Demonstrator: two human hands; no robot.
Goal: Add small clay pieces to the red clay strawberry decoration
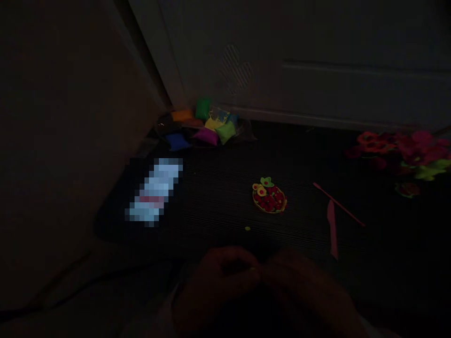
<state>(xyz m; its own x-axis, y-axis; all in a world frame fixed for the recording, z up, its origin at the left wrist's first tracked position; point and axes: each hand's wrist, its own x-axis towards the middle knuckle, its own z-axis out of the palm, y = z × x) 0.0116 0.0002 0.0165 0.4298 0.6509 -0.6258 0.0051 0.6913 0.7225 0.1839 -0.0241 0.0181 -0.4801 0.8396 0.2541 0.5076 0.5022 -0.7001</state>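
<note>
Both hands meet at the near edge of the dark tabletop, dimly lit. My left hand (220, 277) is closed in a pinch, with a tiny yellow-green bit of clay (252, 268) showing at its fingertips. Against those fingertips rest the closed fingers of my right hand (303, 277); what they hold, if anything, is hidden. Just beyond the hands lies a small yellow-green clay piece (247, 228). Farther off sits a little clay basket (269, 199) with red balls inside, a yellow-green rim, and yellow and green flowers at its upper left.
A pink plastic knife (332, 230) and a thin pink stick (338, 203) lie to the right. Coloured clay packets (206, 136) are heaped at the back. Red and pink clay flowers (405, 150) stand at far right. A lit, pixelated screen (155, 192) is on the left.
</note>
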